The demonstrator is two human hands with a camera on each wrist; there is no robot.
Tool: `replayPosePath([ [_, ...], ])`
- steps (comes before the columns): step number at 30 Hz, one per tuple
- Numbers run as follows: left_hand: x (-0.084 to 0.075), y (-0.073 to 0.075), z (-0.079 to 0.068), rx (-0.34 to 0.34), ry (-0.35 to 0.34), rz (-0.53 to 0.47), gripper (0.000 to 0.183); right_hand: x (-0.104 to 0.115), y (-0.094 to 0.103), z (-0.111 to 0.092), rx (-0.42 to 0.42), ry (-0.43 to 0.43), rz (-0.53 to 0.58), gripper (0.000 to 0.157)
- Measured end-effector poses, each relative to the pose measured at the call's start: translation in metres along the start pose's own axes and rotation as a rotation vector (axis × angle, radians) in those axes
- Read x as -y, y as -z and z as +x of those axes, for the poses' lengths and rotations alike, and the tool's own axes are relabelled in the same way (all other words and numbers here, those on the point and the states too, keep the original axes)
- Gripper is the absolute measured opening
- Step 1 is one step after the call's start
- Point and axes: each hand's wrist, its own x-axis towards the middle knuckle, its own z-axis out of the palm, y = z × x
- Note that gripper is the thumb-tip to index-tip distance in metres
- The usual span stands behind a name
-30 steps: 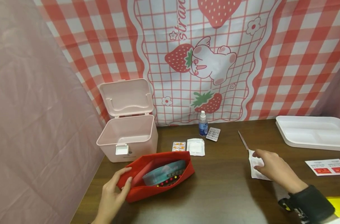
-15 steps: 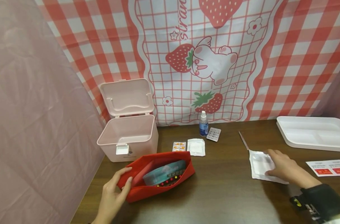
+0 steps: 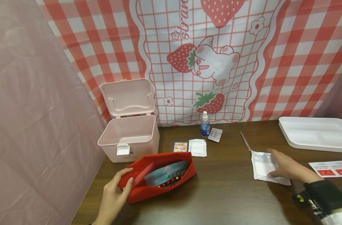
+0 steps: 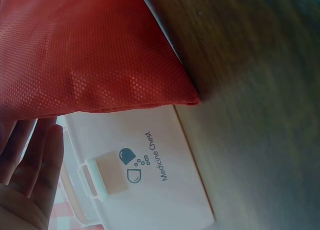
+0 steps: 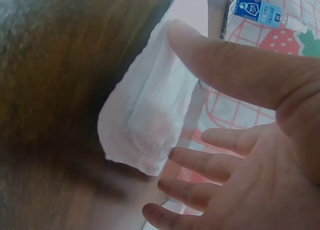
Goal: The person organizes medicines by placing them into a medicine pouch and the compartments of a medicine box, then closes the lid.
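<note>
Over at the lower right of the head view, white packet (image 3: 262,164): on the brown surface (image 3: 224,190), honestly can't tell if one edge is lifted a bit.
Right hand (image 3: 289,167): wide, fingers spread pretty straight in the right wrist view. Thumb tip is over the packet; can't say if it's actually touching. Black band (image 3: 327,195) on the wrist.
Red pouch (image 3: 148,193): bottom, just left of centre, mouth gaping upward, teal item (image 3: 159,176) and some dark stuff with coloured dots inside.
Left hand (image 3: 113,193): holding the pouch's left end, thumb and a finger hooked over the opening.
Thin strip (image 3: 245,141): just beyond the white packet, pointing to the upper left.
Printed card (image 3: 329,169): right edge area, red and white.
Pill stuff: orange capsule blister (image 3: 180,147) right behind the pouch, smaller square pack (image 3: 197,147) beside it, silver blister (image 3: 215,135) near the spray bottle (image 3: 205,126), which stands upright around mid-frame.
Pink box (image 3: 141,151): left of centre, lid (image 3: 127,97) up, "Medicine Chest" printed on the front.
White tray (image 3: 303,134): far right, with compartments.
Strawberry cloth (image 3: 168,28): hanging behind everything, red checks along both sides.
</note>
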Motion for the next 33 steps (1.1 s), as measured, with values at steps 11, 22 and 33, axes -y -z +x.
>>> replayPosePath([
  [11, 0.002, 0.0, -0.001, 0.009, 0.005, -0.026, 0.041, -0.002, 0.002, 0.001, -0.013, -0.019, 0.005, 0.096],
  [22, 0.002, 0.0, -0.001, 0.014, 0.014, -0.034, 0.041, 0.003, 0.005, -0.002, -0.032, -0.113, -0.051, 0.091],
  [33, 0.002, 0.0, -0.001, 0.009, 0.012, -0.026, 0.041, 0.012, 0.009, -0.003, -0.088, -0.106, -0.072, 0.09],
])
